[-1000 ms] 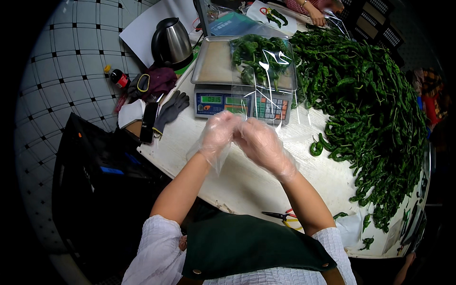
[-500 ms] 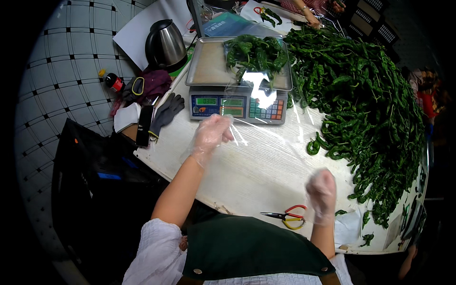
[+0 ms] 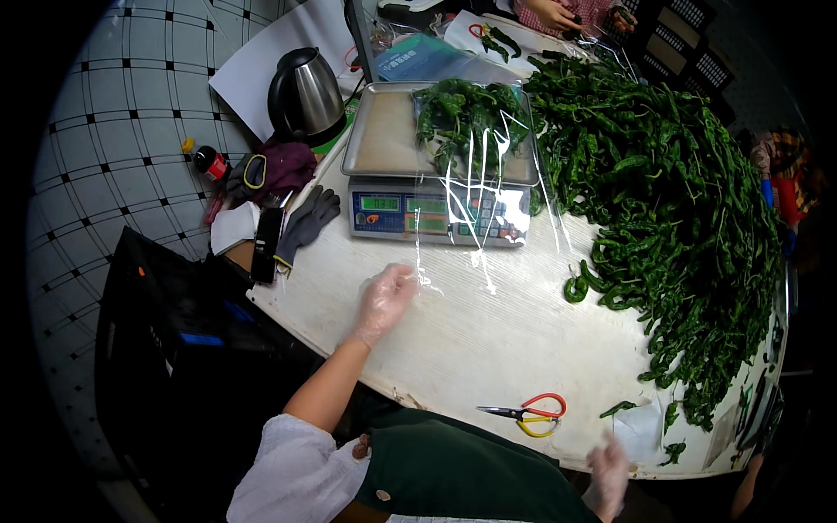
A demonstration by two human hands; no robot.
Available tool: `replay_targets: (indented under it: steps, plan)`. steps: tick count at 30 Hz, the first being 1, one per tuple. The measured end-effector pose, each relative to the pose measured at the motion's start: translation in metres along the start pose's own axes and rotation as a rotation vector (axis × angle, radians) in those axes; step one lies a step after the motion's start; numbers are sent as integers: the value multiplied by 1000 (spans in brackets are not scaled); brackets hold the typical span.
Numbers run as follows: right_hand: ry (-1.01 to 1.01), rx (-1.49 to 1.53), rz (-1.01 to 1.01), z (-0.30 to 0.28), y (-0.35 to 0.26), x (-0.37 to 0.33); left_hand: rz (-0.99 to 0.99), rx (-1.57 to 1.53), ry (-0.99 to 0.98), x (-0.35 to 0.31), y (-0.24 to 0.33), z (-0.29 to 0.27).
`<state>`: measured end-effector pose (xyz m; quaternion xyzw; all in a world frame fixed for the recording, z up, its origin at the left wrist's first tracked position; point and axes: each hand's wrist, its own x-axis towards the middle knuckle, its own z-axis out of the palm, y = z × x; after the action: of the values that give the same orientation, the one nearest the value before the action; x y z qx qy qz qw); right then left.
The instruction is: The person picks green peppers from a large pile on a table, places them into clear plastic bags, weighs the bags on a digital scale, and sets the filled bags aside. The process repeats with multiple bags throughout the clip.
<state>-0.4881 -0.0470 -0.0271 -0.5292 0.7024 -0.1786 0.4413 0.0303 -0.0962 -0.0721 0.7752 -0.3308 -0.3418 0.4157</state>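
Observation:
My left hand (image 3: 386,303), in a clear plastic glove, is over the table in front of the scale. Its fingers are pinched at the near corner of a clear plastic bag (image 3: 475,196). Green peppers (image 3: 462,113) fill the bag's far end, which rests on the metal pan of a digital scale (image 3: 375,231). The bag's loose part drapes over the scale's keypad and onto the table. My right hand (image 3: 609,475), gloved likewise, is at the table's near edge, right of the scissors (image 3: 523,413). Motion blurs its fingers.
A large heap of green peppers (image 3: 671,200) covers the table's right side. Left of the scale are a steel kettle (image 3: 314,91), a grey glove (image 3: 307,225) and a phone (image 3: 266,244). A white paper (image 3: 639,429) lies near the front edge. Another person's hand (image 3: 554,15) shows at the far side.
My left hand has drawn back toward me, and the bag's loose part now hangs lower over the scale. My right hand has moved down to the table's near edge.

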Motion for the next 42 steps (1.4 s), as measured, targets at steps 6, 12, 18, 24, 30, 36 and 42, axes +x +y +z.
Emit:
replay_targets:
  steps: [6, 12, 18, 24, 30, 36, 42]
  plan:
    - [176, -601, -964, 63, -231, 170, 897, 540, 383, 51, 33, -12]
    - [-119, -1095, -1644, 115, -332, 236, 1283, 824, 116, 92, 72, -24]
    - [-638, -443, -931, 122, -341, 250, 686, 237, -145, 83, 80, -48]
    - [-475, 182, -729, 143, -394, 258, 261, -451, 78, 114, 124, -39]
    - [-466, 313, -551, 172, -394, 307, 79, -577, 139, 162, 125, -33]
    - [-95, -285, -647, 194, -390, 322, 110, -17, 347, 212, 68, -21]
    - [157, -355, -705, 157, -382, 311, 108, 646, 300, 172, 121, -49]
